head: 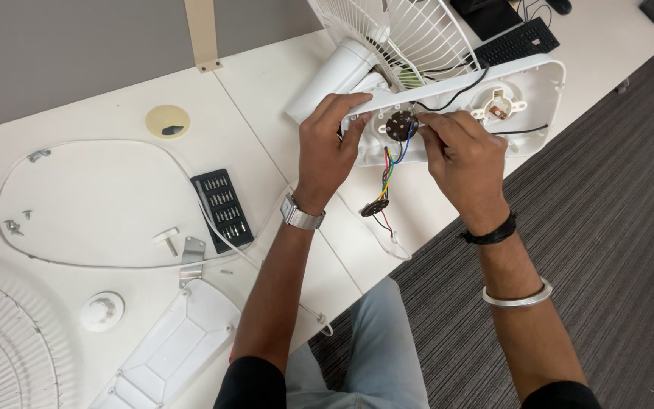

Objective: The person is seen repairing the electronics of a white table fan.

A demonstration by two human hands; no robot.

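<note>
Bright even overhead light, soft shadows, sharp focus, slight wide-angle edge distortion

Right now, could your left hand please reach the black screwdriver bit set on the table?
Probably yes. The left hand holds the white fan base, but the bit set lies uncovered on the table near that wrist; only the thin white ring lies beside it.

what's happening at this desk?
A person has a white table fan laid over on a white desk, its opened base facing up. The left hand steadies the base's edge; the right hand works at a round brown switch part with coloured wires hanging from it. Off to the left lie a bit set, loose screws, a base cover and a detached grille.
</note>
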